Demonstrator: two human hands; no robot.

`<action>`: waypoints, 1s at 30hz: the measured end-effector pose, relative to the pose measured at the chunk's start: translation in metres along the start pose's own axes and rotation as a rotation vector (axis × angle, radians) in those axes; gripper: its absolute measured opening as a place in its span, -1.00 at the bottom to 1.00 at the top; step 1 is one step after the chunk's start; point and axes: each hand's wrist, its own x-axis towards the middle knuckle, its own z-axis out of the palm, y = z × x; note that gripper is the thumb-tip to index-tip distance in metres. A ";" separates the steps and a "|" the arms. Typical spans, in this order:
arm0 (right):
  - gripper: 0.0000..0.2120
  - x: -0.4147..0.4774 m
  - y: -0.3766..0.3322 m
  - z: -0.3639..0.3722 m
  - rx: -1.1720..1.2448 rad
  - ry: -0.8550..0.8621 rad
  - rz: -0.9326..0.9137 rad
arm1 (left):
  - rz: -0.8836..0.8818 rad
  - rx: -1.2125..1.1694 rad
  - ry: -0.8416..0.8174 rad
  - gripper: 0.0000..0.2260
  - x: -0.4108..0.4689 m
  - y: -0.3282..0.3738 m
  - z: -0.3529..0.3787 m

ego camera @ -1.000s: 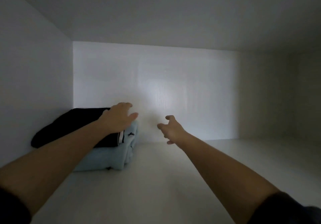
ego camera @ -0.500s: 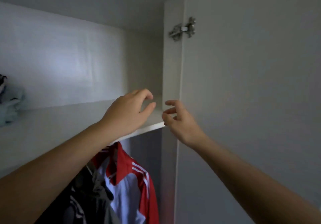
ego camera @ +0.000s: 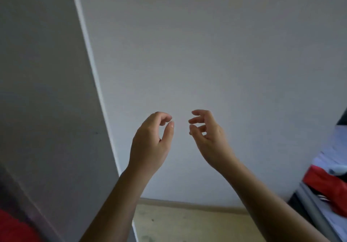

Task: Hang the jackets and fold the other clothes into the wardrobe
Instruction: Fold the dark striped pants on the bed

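We hold both hands up, right of the wardrobe door [ego camera: 47,91], whose pale edge runs slanting from top to bottom. Our left hand [ego camera: 150,142] is the nearer to that door, its fingers loosely curled with the thumb tip close to the forefinger, and nothing between them. Our right hand [ego camera: 208,136] is further right of the door, level with the left and apart from it, fingers slack and slightly spread, also holding nothing. Neither hand touches the door.

Of the clothes, we see a red garment [ego camera: 326,187] far to the right of the door, at the frame's edge, lying crumpled on a grey ledge [ego camera: 315,209] with a pale blue-white cloth [ego camera: 336,147] above it; we cannot tell what piece either is. A blurred red fabric [ego camera: 13,226] shows left of the door, low in the corner.

The white wall [ego camera: 206,44] fills the space right of the door, and the beige floor [ego camera: 187,223] meets it low down, past the door's foot.
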 end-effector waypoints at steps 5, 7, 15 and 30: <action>-0.76 -0.020 0.085 -0.092 -0.088 0.188 0.177 | 0.006 -0.183 -0.166 -0.87 0.006 0.044 0.130; -0.76 -0.026 0.118 -0.129 -0.128 0.253 0.254 | 0.023 -0.247 -0.247 -0.87 0.008 0.062 0.184; -0.75 -0.030 0.254 -0.284 -0.304 0.536 0.489 | 0.118 -0.524 -0.574 -0.89 0.025 0.146 0.407; -0.79 -0.101 0.444 -0.505 -0.380 0.801 0.944 | 0.210 -0.683 -1.038 -0.94 0.004 0.298 0.717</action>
